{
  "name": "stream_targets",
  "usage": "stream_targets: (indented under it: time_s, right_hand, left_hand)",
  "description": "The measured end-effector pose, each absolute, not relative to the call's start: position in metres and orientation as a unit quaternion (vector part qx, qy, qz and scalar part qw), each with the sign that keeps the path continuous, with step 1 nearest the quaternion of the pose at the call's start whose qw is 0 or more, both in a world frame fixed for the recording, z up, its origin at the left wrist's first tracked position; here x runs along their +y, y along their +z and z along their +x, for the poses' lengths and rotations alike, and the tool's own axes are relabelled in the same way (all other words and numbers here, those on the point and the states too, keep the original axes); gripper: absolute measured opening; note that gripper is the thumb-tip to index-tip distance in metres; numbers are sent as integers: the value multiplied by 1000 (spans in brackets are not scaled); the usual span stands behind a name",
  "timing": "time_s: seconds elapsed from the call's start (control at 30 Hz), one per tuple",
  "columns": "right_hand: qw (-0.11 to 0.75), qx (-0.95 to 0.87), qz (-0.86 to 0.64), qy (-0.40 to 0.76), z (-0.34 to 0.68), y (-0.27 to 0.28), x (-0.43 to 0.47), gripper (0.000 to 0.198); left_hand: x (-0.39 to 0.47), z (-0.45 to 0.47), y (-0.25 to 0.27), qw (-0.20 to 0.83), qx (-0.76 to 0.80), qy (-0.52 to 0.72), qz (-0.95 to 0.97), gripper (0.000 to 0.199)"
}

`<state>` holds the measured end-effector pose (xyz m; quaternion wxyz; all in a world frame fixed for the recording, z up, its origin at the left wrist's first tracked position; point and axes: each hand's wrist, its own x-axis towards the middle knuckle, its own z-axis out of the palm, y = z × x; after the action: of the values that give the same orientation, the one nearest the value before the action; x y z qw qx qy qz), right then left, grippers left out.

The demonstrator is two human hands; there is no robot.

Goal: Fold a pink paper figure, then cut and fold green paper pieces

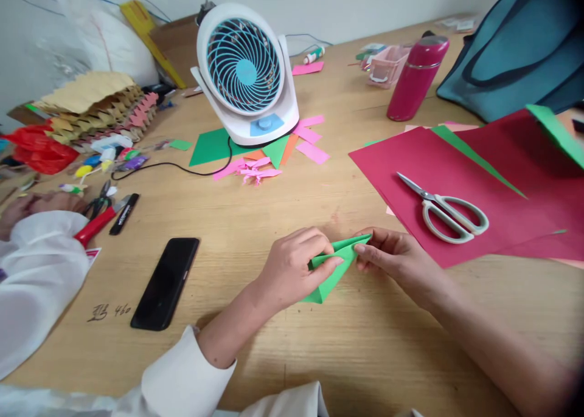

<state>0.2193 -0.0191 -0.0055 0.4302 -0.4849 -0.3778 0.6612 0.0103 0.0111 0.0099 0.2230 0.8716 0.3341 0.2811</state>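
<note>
A folded piece of green paper (335, 274) is held just above the table between my two hands. My left hand (298, 262) grips its left side, with the thumb in front and the fingers behind and inside the fold. At the upper right corner, my right hand (387, 253) pinches the paper between thumb and fingers. The layers stand slightly apart along the top edge, and a point of the paper hangs downward. Part of the left side is hidden behind my left fingers.
Scissors (449, 213) lie on red paper sheets (387, 168) to the right. A black phone (165, 283) lies to the left, near a co-worker's sleeve (43, 283). Behind are a white fan (246, 70), pink paper scraps (255, 171), a magenta bottle (417, 79) and a teal bag (515, 58).
</note>
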Motion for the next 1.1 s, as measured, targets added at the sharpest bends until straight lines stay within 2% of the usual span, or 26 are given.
stream_targets:
  time_s: [0.4, 1.1]
  right_hand:
    - [484, -254, -451, 705, 222, -15, -20, 25]
    - [511, -216, -448, 701, 217, -6, -22, 24]
  left_hand:
    - [11, 11, 13, 213, 314, 307, 873, 12]
    - [10, 8, 18, 206, 309, 303, 878, 14]
